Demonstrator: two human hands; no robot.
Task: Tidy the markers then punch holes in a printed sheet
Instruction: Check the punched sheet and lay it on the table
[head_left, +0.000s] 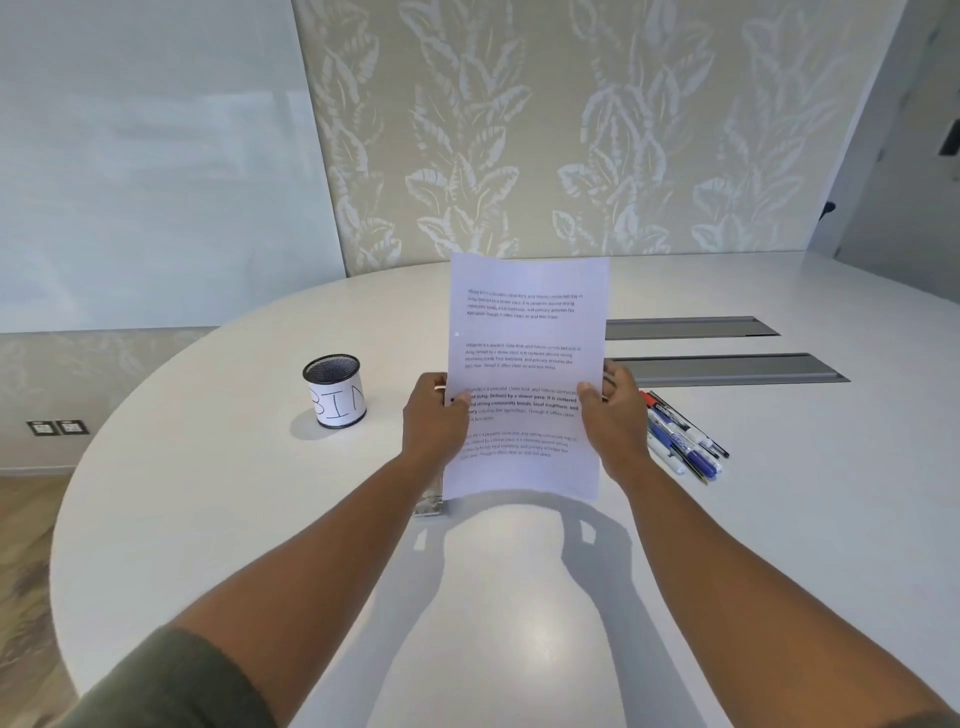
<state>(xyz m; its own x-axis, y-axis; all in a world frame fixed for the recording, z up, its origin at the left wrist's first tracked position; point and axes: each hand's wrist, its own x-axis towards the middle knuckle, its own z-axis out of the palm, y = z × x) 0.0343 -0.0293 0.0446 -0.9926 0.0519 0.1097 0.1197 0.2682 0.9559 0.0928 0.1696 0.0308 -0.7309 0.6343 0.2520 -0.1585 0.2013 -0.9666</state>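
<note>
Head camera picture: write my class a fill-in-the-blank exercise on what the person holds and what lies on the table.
1. Both hands, left hand and right hand, hold up a printed ____.
2. The mesh cup wears a label reading ____.
3. The markers lie on the table, to the ____ of the sheet.

Missing words: sheet; BIN; right

head cam only, no second view | looks forward and down from up high over the white surface (208, 519) | wide-angle, both forearms reach in from the bottom | close to the near edge, wall behind
</note>
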